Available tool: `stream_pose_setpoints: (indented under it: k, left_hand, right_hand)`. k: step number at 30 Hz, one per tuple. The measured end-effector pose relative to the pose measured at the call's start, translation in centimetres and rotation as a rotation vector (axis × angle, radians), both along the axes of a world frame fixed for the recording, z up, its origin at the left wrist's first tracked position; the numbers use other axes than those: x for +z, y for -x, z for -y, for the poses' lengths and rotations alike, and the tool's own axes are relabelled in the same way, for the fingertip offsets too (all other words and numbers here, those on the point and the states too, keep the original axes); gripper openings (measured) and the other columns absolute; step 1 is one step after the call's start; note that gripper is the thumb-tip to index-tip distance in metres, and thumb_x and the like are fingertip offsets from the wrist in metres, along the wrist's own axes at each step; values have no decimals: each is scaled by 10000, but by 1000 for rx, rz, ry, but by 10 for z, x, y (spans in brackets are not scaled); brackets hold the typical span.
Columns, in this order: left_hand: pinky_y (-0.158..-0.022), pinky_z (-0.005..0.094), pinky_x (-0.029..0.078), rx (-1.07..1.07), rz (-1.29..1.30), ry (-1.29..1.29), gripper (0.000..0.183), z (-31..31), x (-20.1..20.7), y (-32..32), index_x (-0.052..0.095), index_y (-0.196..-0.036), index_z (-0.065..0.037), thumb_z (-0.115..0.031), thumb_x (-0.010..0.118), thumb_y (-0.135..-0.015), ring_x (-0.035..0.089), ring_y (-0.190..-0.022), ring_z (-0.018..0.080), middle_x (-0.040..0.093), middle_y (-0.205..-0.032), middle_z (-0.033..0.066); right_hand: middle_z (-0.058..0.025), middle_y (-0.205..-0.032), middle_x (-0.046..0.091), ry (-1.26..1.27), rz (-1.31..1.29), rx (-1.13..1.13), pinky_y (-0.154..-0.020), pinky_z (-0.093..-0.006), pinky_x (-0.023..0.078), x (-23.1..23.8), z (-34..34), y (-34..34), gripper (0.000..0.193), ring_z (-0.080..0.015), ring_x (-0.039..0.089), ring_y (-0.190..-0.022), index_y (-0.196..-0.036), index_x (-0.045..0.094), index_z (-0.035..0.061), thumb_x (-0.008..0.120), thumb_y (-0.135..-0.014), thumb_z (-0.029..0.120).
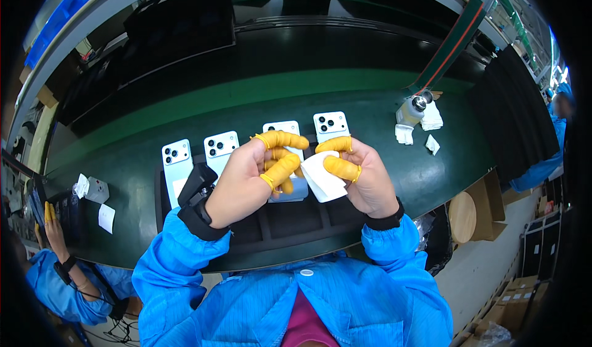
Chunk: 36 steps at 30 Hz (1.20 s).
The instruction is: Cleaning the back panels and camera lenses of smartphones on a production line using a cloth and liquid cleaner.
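Observation:
My right hand [364,174] pinches a folded white wiping cloth [325,185] between thumb and forefinger, both in yellow finger cots. My left hand [262,165] is close beside the cloth, its cot-covered fingers bent, thumb and forefinger apart, with nothing visible between them. Under the hands lies a pale smartphone [280,127], back side up and partly covered by them. Another phone [331,123] is partly hidden behind my right hand. Two more, a left-end phone [177,156] and its neighbour [221,144], lie in the same row on a black compartmented tray [246,228].
On the green bench [370,109], a bottle [410,111] stands at the right beside folded white cloths [432,117]. To the left are a small container [97,190] and a white slip [106,218]. A co-worker's hand [55,231] shows at far left. Cardboard [487,205] sits beyond the right edge.

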State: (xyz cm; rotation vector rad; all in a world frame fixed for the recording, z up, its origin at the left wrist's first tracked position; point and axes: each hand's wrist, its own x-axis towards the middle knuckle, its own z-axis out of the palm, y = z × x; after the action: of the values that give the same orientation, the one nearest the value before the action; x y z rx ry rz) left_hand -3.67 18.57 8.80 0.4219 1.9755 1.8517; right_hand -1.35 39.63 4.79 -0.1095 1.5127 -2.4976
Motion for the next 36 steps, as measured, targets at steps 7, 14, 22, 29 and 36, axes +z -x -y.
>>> stream_pose_setpoints:
  k: [7,14,22,29,36]
  left_hand:
    - [-981,410,399,-241,-816,65,412,8,-18,26,645,-1120,-130,-208,806,-748,468,-1179,275,498,-1242,116]
    - [-904,335,480,-222,-475,-69,255,9,-12,21,646,-998,-61,-117,774,-784,596,-1002,213,579,-1065,94]
    - [-553,189,476,22,70,-99,235,-7,-10,16,642,-1045,-21,-120,715,-845,607,-653,95,658,-878,68]
    - [-644,259,542,200,-203,-156,342,33,-14,58,555,-1229,1,-217,449,-988,651,-863,185,641,-1066,130]
    - [-952,327,475,836,-712,-242,422,219,45,121,459,-1374,-69,-288,394,-1019,540,-1206,241,513,-1361,141]
  right_hand:
    - [-133,-1110,624,364,253,239,-831,-280,556,-7,0,4,358,-209,669,-975,-1210,533,-13,658,-888,83]
    - [-114,-1209,553,-27,-107,138,-977,-347,443,-19,11,4,500,-200,546,-1152,-1236,505,-8,491,-978,420]
    - [-128,-1212,552,225,-102,155,-1020,-350,417,-21,19,3,507,-228,556,-1146,-1268,436,2,675,-888,238]
    - [-118,-1099,613,143,-36,-212,-854,-377,532,-22,-39,18,290,-246,635,-984,-1155,518,0,614,-884,31]
    - [-158,-933,646,-1653,-543,-973,-747,-354,517,-25,-218,61,250,-317,640,-868,-963,590,0,625,-729,-83]
